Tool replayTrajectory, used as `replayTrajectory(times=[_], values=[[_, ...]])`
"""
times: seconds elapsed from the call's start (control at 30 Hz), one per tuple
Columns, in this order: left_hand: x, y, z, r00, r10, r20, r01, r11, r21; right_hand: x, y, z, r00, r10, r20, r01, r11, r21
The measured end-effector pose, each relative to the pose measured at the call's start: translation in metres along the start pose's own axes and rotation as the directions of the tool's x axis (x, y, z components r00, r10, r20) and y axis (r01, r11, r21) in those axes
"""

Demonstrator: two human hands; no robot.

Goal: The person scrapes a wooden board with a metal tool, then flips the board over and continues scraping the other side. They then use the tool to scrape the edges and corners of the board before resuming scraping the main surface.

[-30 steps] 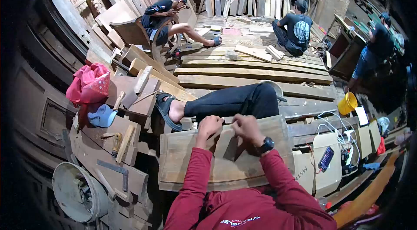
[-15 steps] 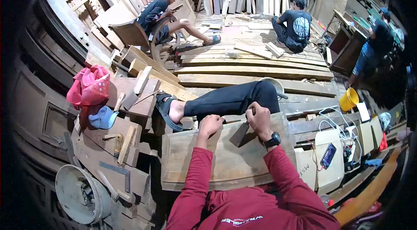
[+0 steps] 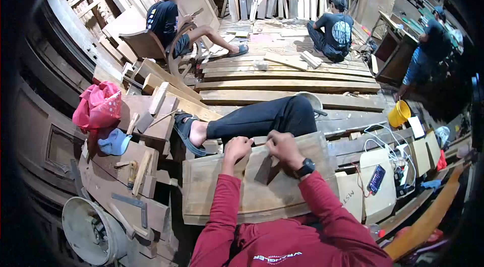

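A brown wooden panel [image 3: 214, 194] with a framed edge lies across my lap. My left hand [image 3: 238, 149] grips its far edge with curled fingers. Closed and bent at the wrist, my right hand [image 3: 285, 148] is over the panel near the same edge, a dark watch on that wrist. Below its fingers a dark, flat, wedge-shaped patch [image 3: 263, 168] shows against the wood; I cannot tell what the hand holds. My bent leg [image 3: 257, 118] in dark trousers is just beyond the panel.
On the left bench are a metal square [image 3: 130, 201], a mallet [image 3: 133, 171], a blue cap [image 3: 115, 142] and a pink bag [image 3: 99, 107]; a white bucket [image 3: 70, 236] stands below. At right lie a phone [image 3: 376, 180], cables and a yellow bucket [image 3: 399, 113]. Three people are farther back.
My right hand has moved left and slightly nearer along the panel, closer to my left hand. The whole view has shifted slightly. The person at far right stands more upright.
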State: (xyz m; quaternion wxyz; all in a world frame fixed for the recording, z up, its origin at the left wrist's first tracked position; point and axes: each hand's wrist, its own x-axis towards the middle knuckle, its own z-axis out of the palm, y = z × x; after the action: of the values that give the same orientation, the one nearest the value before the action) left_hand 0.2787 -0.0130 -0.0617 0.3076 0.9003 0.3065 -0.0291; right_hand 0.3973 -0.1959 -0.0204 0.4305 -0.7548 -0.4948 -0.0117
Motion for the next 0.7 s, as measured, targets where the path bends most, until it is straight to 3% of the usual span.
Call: replayTrajectory(times=[0.03, 0.1, 0.17, 0.23, 0.3, 0.37, 0.43, 0.5, 0.57, 0.6, 0.63, 0.7], values=[[0.0, 0.0, -0.001, 1.0, -0.002, -0.003, 0.002, 1.0, 0.013, -0.003, -0.007, 0.004, 0.99, -0.09, 0.11, 0.087, 0.996, 0.037], [-0.001, 0.002, -0.003, 1.0, -0.01, -0.001, 0.01, 1.0, 0.001, -0.003, -0.013, 0.008, 0.989, -0.112, 0.098, 0.111, 0.994, 0.013], [-0.004, 0.003, -0.006, 1.0, -0.007, -0.024, 0.007, 1.0, -0.002, 0.005, -0.006, -0.003, 1.0, 0.016, -0.006, -0.015, 0.998, 0.065], [-0.01, 0.009, -0.012, 0.999, -0.042, -0.013, 0.042, 0.999, -0.017, 0.012, 0.002, -0.02, 0.986, 0.114, -0.12, -0.115, 0.993, 0.001], [-0.006, 0.005, -0.007, 1.0, -0.025, -0.007, 0.025, 1.0, -0.007, 0.011, 0.002, -0.025, 0.976, 0.173, -0.131, -0.18, 0.983, -0.045], [-0.003, 0.003, -0.003, 1.0, -0.011, 0.002, 0.011, 1.0, 0.003, 0.005, -0.009, -0.017, 0.993, 0.101, -0.056, -0.101, 0.995, -0.005], [-0.002, 0.003, -0.004, 1.0, -0.012, 0.006, 0.012, 1.0, 0.02, 0.0, -0.012, 0.0, 0.979, -0.042, 0.198, 0.036, 0.999, 0.033], [-0.003, 0.003, -0.005, 1.0, -0.007, -0.014, 0.007, 1.0, 0.002, -0.002, -0.016, 0.006, 0.976, -0.063, 0.21, 0.067, 0.998, -0.011], [-0.006, 0.005, -0.009, 1.0, -0.006, -0.025, 0.005, 1.0, -0.026, 0.005, -0.012, -0.01, 0.993, 0.065, 0.102, -0.07, 0.996, 0.049], [-0.007, 0.005, -0.009, 1.0, -0.015, -0.027, 0.015, 1.0, -0.015, 0.012, -0.007, -0.013, 0.997, 0.049, -0.064, -0.049, 0.999, 0.012], [-0.006, 0.005, -0.008, 0.999, -0.03, -0.009, 0.03, 0.999, -0.011, 0.013, -0.003, -0.019, 0.973, 0.223, -0.057, -0.221, 0.975, 0.036], [-0.005, 0.006, -0.009, 0.998, -0.046, 0.037, 0.046, 0.999, 0.002, 0.013, -0.001, -0.017, 0.967, 0.226, -0.113, -0.229, 0.973, -0.016]])
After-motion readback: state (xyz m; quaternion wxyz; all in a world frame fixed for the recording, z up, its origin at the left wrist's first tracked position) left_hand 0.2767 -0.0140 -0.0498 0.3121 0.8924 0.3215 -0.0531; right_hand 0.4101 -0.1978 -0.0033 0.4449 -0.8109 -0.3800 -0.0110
